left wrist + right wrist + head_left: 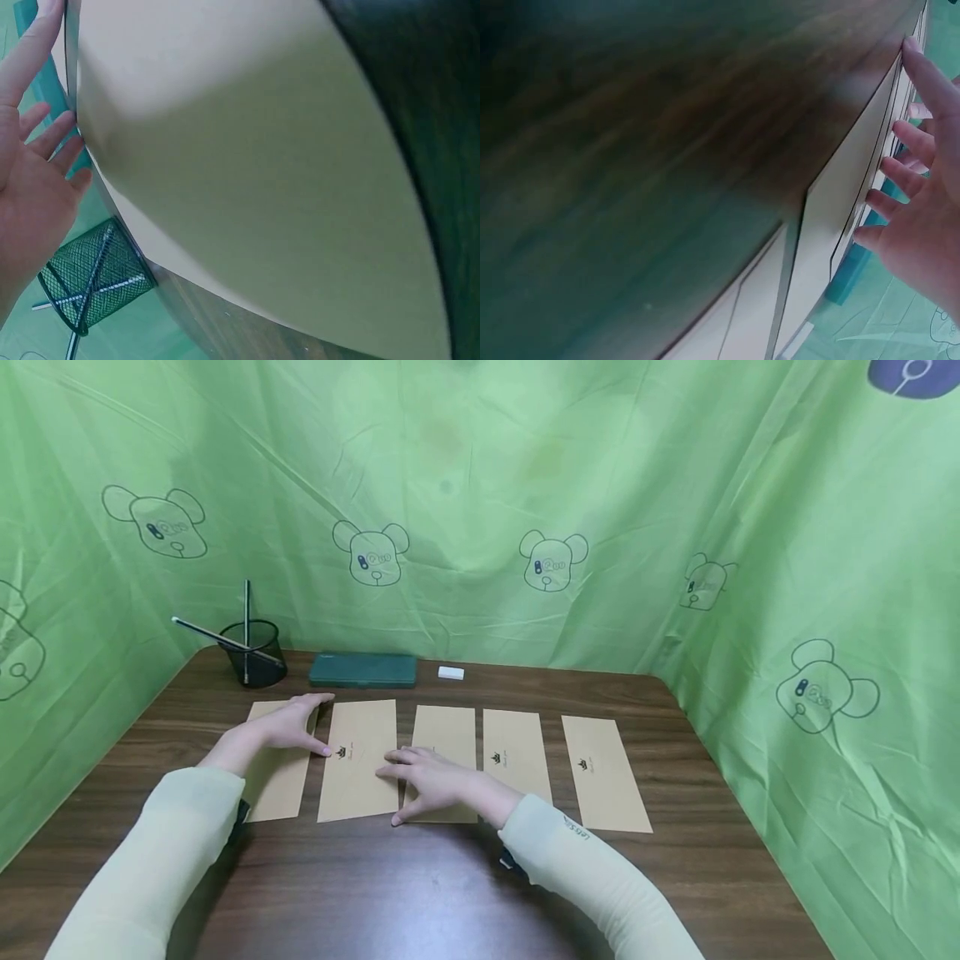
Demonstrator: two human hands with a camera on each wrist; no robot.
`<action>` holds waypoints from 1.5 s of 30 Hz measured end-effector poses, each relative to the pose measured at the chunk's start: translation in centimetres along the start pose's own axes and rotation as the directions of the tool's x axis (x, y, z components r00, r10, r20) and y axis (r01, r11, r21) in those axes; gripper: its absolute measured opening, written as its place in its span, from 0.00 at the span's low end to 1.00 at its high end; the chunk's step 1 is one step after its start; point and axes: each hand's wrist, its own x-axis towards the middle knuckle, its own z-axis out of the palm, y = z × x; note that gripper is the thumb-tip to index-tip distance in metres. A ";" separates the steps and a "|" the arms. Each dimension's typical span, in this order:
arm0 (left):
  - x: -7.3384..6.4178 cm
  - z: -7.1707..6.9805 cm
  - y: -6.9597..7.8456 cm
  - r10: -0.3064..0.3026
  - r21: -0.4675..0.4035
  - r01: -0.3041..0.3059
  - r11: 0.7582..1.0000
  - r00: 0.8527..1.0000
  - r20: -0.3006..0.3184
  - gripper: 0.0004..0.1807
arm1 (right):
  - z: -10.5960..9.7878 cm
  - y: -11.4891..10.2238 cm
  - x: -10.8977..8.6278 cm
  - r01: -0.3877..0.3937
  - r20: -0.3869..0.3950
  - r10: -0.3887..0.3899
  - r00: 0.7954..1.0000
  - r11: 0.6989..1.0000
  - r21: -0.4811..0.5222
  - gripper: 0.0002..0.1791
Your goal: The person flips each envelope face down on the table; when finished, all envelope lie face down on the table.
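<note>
Tan envelopes (pixel 446 731) lie in a row across the table (pixel 360 893), hands bracketing the second envelope (pixel 360 789) from the left edge.
Left hand (pixel 288 724) stretches its thumb to that envelope's left side; right hand (pixel 433 778) fans its fingers over its right, presumably to steady both sides. Both are spread, pinching nothing visible; fingertip pressure I cannot tell. Gaps probably keep the envelopes distinct, while mesh cup (pixel 262 675), green case (pixel 362 671) and white block (pixel 451 673) line the far edge, likely out of the way.
</note>
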 end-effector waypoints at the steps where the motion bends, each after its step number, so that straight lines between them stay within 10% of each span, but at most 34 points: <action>1: 0.0 0.1 -0.1 0.001 -0.001 -0.001 1.000 1.000 -0.004 0.58 | 0.0 0.0 0.0 -0.002 0.000 0.002 1.000 1.000 0.003 0.45; 27: 2.2 -0.3 0.6 -0.005 0.080 0.002 0.997 0.999 0.035 0.54 | 1.0 0.7 0.2 -0.003 -0.045 0.001 0.999 0.999 -0.039 0.38; 45: 2.6 -1.1 0.6 -0.039 -0.207 0.014 0.978 0.993 -0.114 0.32 | 0.4 0.7 0.6 -0.010 -0.051 0.010 0.999 1.000 0.000 0.39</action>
